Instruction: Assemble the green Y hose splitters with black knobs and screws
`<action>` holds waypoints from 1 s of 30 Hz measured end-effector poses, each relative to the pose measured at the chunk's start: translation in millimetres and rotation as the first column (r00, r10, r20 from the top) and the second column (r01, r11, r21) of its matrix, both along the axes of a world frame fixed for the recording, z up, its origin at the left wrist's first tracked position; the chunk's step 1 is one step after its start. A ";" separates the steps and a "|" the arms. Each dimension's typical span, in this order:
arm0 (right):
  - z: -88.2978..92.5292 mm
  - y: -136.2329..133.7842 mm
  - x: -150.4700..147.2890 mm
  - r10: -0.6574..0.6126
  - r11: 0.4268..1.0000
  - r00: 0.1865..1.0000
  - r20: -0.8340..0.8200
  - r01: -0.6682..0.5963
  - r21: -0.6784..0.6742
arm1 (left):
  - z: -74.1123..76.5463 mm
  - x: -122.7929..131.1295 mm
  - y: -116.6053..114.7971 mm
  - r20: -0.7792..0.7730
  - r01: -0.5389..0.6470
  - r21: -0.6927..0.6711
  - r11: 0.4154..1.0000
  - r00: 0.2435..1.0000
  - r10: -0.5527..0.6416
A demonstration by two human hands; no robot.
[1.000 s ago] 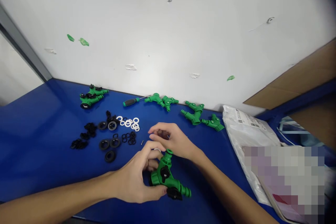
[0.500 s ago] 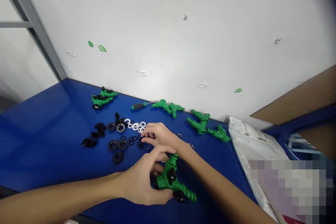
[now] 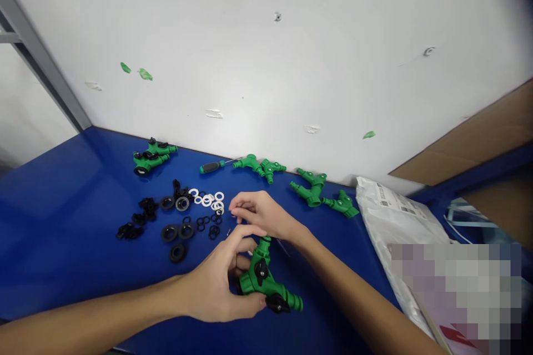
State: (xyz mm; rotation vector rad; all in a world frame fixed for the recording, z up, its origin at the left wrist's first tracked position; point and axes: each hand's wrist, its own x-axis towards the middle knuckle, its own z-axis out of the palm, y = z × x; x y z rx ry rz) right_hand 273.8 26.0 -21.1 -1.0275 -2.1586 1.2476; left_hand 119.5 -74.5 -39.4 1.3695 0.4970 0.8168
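Observation:
My left hand (image 3: 219,283) is wrapped round a green plastic Y-shaped hose splitter (image 3: 266,280) with black knobs, held just above the blue table (image 3: 62,222). My right hand (image 3: 260,213) hovers behind it with fingertips pinched together close to a small pile of black O-rings (image 3: 208,224). What the pinch holds is too small to make out. White washers (image 3: 208,198) lie just beyond the fingers.
Black rings and caps (image 3: 166,222) are scattered at the left. More green splitters (image 3: 314,191) and a screwdriver (image 3: 214,166) lie along the white wall; another splitter (image 3: 150,158) sits far left. A white plastic bag (image 3: 395,222) lies at the right.
My right hand reached toward the O-rings and washers, then drew back slightly with fingers pinched. The left hand kept hold of the splitter. The camera view shifted.

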 end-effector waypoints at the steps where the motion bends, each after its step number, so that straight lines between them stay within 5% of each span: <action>1: 3.2 -3.6 7.4 -0.020 0.999 1.000 -0.019 0.020 -0.027 | 0.7 0.0 0.1 0.009 -0.006 -0.008 1.000 1.000 0.006; 7: 14.1 -37.5 59.9 -0.235 0.948 0.944 -0.230 0.170 -0.270 | 4.9 -2.1 4.1 0.035 -0.117 -0.126 0.985 0.992 0.122; 12: 6.8 -62.7 78.5 -0.291 0.894 0.888 -0.355 0.120 -0.432 | 3.9 -2.4 11.1 0.141 -0.116 -0.224 0.968 0.979 0.150; 18: 7.4 -68.6 74.5 -0.192 0.893 0.889 -0.416 -0.017 -0.449 | 6.8 -3.1 13.6 0.209 -0.030 -0.247 0.969 0.974 0.083; 30: 23.7 -71.4 83.3 -0.126 0.940 0.887 -0.443 -0.035 -0.339 | 8.4 -4.4 15.0 0.221 -0.027 -0.250 0.968 0.972 0.085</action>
